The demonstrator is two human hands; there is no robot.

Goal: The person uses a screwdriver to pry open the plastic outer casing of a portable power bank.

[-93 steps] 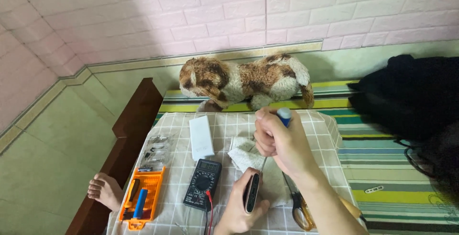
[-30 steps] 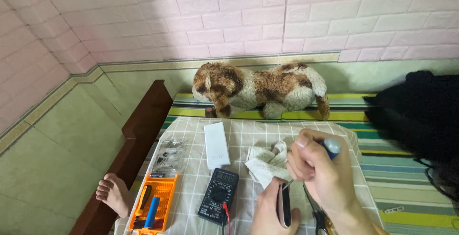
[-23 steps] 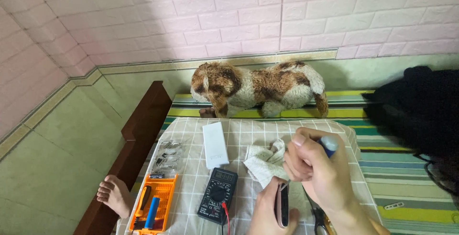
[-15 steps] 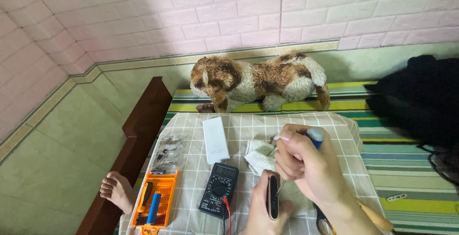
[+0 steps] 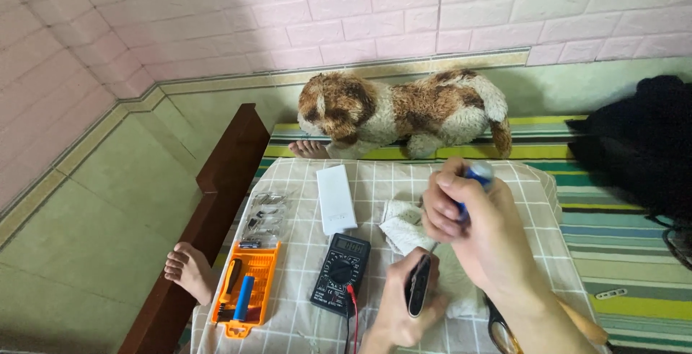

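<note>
Looks like mid-unscrewing: left hand (image 5: 404,311) grips the slim black phone (image 5: 418,285) edge-up at 6 o'clock on the checkered desk (image 5: 375,181), right hand (image 5: 468,224) fisted around the blue-handled screwdriver (image 5: 477,175), so steady twisting's probably next.

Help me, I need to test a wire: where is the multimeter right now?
In the head view, the black multimeter lies on the checked cloth, just left of the left hand, between the orange tool tray and that hand, below the white box.
</note>
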